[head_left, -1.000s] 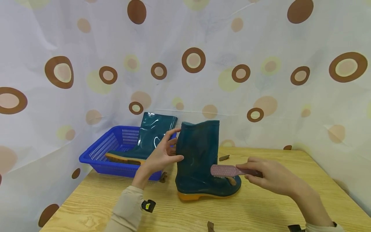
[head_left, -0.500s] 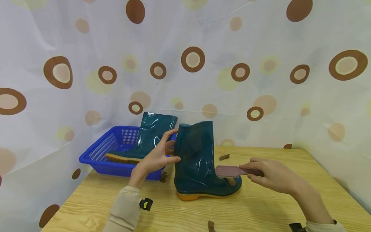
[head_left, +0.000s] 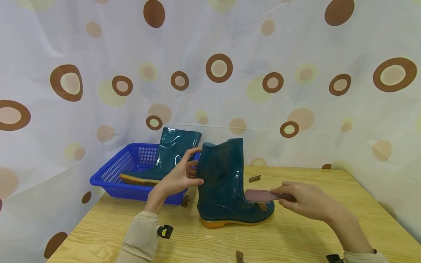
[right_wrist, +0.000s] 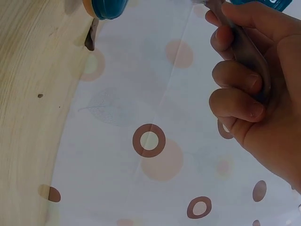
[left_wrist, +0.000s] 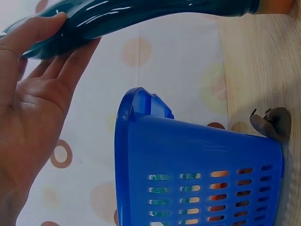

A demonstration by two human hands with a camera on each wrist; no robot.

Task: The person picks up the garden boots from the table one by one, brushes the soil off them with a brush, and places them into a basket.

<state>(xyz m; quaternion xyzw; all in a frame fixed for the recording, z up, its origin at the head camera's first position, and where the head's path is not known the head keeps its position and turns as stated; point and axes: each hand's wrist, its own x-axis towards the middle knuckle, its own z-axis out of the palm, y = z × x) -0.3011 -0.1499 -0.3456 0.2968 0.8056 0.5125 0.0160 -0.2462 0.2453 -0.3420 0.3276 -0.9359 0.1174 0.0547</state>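
A dark green rubber boot (head_left: 220, 179) with an orange sole stands upright on the table, toe to the right. My left hand (head_left: 181, 177) holds the back of its shaft, thumb on the near side and fingers behind; the left wrist view shows the thumb pressing the green rubber (left_wrist: 141, 14). In my right hand (head_left: 304, 199) is a pink brush (head_left: 258, 195), gripped by its dark handle (right_wrist: 249, 56), fingers curled round it. The brush head lies over the instep, bristles hidden underneath. A brown clump (head_left: 262, 206) sticks to the toe just below the brush.
At the back left stands a blue plastic basket (head_left: 98, 179) with a second green boot (head_left: 177, 149) in it. Brown clumps lie on the table: one beside the basket (head_left: 185, 201), one behind the boot (head_left: 254, 178), one at the front (head_left: 239, 256). A patterned sheet (head_left: 243, 106) hangs behind.
The boot's shaft and my left hand have shifted slightly left. The brush has moved a little right, then slightly down along the instep. Both grips stay the same.
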